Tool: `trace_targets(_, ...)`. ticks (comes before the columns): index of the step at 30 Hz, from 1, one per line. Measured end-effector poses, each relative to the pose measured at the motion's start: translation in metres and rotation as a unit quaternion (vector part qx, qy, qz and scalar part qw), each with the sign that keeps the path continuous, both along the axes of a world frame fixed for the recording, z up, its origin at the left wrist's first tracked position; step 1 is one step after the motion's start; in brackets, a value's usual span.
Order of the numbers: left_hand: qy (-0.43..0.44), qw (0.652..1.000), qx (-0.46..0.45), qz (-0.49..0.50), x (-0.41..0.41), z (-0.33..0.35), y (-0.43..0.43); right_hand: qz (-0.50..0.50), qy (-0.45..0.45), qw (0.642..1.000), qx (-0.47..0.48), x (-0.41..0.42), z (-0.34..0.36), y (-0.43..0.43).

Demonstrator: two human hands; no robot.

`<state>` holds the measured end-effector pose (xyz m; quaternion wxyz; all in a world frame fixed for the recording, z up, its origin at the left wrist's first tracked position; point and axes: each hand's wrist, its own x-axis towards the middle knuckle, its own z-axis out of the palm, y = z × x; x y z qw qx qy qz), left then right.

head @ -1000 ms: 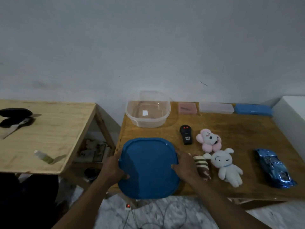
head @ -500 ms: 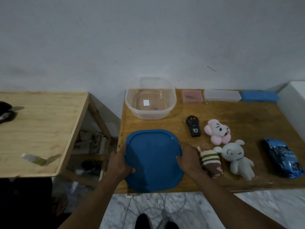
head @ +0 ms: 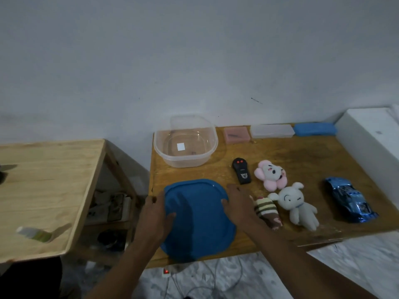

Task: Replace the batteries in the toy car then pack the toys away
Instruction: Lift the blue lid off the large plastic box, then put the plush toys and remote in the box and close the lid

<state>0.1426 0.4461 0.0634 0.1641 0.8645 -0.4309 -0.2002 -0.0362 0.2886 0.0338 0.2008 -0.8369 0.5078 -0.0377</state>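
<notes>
The left grip [head: 155, 212] and right grip [head: 239, 203] are clasping the blue lid [head: 198, 221] by its opposite edges. The toy car [head: 350, 200] is lying on the counter [head: 302, 156] well right of the lid, beyond the plush toys [head: 295, 203], its long axis running near-to-far, closer to the right grip.

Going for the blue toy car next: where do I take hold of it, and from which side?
I'd grip the blue toy car across its narrow middle, thumb on one flank and fingers on the other, coming from above. It lies flat, long and slim, with bare table on both sides. The right hand, now holding the blue lid, is the nearer one.
</notes>
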Motion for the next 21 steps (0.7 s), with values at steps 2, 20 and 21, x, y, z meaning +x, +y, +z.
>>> trace_targets(2, -0.020, 0.997, -0.053, -0.051, -0.009, 0.011, -0.012, -0.003, -0.023, 0.999, -0.027, -0.002, 0.016, -0.006)
trace_targets(20, -0.163, 0.962, -0.040, -0.214, -0.127, 0.022, -0.199, 0.088, 0.047, 0.993, -0.067, -0.099, 0.047, -0.147)
trace_targets(21, -0.169, 0.961, -0.025, -0.216, -0.132, 0.018, -0.205, 0.107, 0.060, 0.990, -0.063, -0.104, 0.044, -0.153)
